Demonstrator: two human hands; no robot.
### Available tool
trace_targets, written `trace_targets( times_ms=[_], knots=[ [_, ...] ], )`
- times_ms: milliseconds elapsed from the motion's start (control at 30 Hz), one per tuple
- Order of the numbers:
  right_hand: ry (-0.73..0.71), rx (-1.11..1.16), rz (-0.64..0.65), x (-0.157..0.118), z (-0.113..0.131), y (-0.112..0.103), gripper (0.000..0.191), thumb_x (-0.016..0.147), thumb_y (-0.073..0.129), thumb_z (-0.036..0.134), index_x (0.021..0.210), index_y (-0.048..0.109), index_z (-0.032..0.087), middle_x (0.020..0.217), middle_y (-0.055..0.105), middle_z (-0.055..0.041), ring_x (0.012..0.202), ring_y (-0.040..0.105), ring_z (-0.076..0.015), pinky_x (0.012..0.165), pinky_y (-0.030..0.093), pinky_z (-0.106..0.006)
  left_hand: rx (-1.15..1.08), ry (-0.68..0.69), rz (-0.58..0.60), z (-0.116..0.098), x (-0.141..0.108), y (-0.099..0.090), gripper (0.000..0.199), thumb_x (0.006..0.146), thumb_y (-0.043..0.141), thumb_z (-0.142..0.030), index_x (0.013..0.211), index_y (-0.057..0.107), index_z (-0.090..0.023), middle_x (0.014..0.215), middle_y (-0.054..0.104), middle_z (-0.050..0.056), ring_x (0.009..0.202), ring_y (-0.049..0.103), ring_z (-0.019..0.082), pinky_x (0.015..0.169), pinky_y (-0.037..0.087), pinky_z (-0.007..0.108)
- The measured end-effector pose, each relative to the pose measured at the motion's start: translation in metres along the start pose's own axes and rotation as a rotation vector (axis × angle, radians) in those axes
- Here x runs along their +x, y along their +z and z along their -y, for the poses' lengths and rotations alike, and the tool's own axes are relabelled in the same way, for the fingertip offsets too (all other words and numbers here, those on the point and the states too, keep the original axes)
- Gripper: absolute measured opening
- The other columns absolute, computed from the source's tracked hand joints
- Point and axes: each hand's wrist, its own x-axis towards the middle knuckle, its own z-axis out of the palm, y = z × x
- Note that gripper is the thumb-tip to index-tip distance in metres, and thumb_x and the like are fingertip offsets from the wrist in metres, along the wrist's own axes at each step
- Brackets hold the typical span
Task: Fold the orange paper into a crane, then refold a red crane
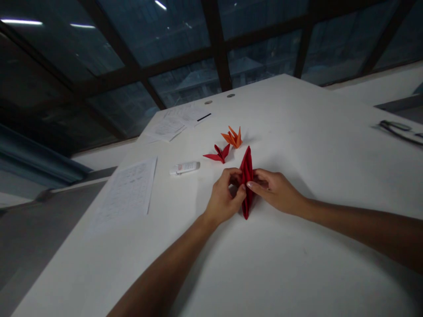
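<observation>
Between both hands stands a folded piece of red paper (246,165), long and pointed at its top and bottom, with several pleats along its length. My left hand (226,196) pinches it from the left, thumb on the near face and fingers behind. From the right, my right hand (277,189) grips it the same way, its thumb close to the left one. The fingertips behind the paper are partly hidden. Just beyond the hands sit a small red origami crane (219,154) and an orange origami crane (234,138).
A white tube (185,167) lies left of the cranes on the white table (297,273). Printed sheets (130,187) lie at the left edge, with more papers (172,125) and a black pen-like stick (204,117) at the back. Eyeglasses (398,128) rest far right. Dark windows stand behind.
</observation>
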Motion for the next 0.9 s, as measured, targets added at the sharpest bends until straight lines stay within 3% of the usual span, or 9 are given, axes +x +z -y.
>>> trace_targets(
  times_ms=[133, 300, 433, 667, 800, 900],
  knots=[
    [0.014, -0.089, -0.084, 0.001, -0.005, 0.000, 0.014, 0.093, 0.063, 0.031, 0.103, 0.067, 0.022, 0.097, 0.077, -0.0052, 0.089, 0.073, -0.0229, 0.080, 0.058, -0.036, 0.045, 0.036, -0.001, 0.002, -0.003, 0.001, 0.043, 0.086, 0.063, -0.011, 0.127, 0.057, -0.024, 0.092, 0.064, 0.002, 0.082, 0.062, 0.016, 0.083, 0.052, 0.031],
    [-0.009, -0.112, -0.174, 0.003, -0.010, -0.002, 0.008, 0.093, 0.058, 0.026, 0.090, 0.064, 0.021, 0.081, 0.070, -0.0018, 0.073, 0.066, -0.0186, 0.066, 0.053, -0.030, 0.233, 0.139, -0.108, 0.000, -0.003, 0.000, 0.052, 0.089, 0.057, -0.008, 0.137, 0.062, -0.027, 0.098, 0.062, 0.005, 0.085, 0.060, 0.017, 0.082, 0.052, 0.029],
    [0.012, -0.154, -0.226, 0.006, -0.012, -0.006, 0.010, 0.093, 0.056, 0.026, 0.088, 0.063, 0.021, 0.074, 0.066, 0.0000, 0.065, 0.061, -0.0161, 0.058, 0.046, -0.028, 0.395, 0.172, -0.150, 0.001, -0.001, -0.002, 0.034, 0.090, 0.055, -0.008, 0.113, 0.075, -0.023, 0.099, 0.061, 0.006, 0.089, 0.061, 0.017, 0.080, 0.054, 0.028],
    [-0.019, -0.295, -0.268, 0.010, -0.011, -0.016, 0.006, 0.088, 0.057, 0.021, 0.088, 0.063, 0.021, 0.064, 0.060, 0.0047, 0.056, 0.051, -0.0121, 0.055, 0.038, -0.026, 0.450, -0.006, -0.237, 0.010, 0.005, -0.004, 0.010, 0.086, 0.065, -0.012, 0.092, 0.069, -0.020, 0.098, 0.058, 0.003, 0.080, 0.060, 0.013, 0.074, 0.053, 0.026],
    [-0.043, -0.392, -0.225, 0.013, -0.012, -0.022, 0.020, 0.087, 0.056, 0.018, 0.102, 0.069, 0.022, 0.070, 0.068, 0.0030, 0.060, 0.057, -0.0134, 0.059, 0.041, -0.026, 0.372, -0.073, -0.280, 0.012, 0.005, -0.005, 0.031, 0.080, 0.063, -0.006, 0.106, 0.058, -0.020, 0.102, 0.059, 0.003, 0.076, 0.057, 0.012, 0.069, 0.051, 0.026],
    [-0.102, -0.405, -0.204, 0.015, -0.014, -0.024, 0.025, 0.087, 0.054, 0.016, 0.100, 0.074, 0.021, 0.086, 0.076, -0.0016, 0.068, 0.063, -0.0151, 0.065, 0.045, -0.028, 0.272, -0.061, -0.239, 0.015, 0.007, -0.008, 0.045, 0.076, 0.058, -0.002, 0.116, 0.060, -0.021, 0.113, 0.060, 0.006, 0.084, 0.060, 0.014, 0.072, 0.052, 0.027]
  ],
)
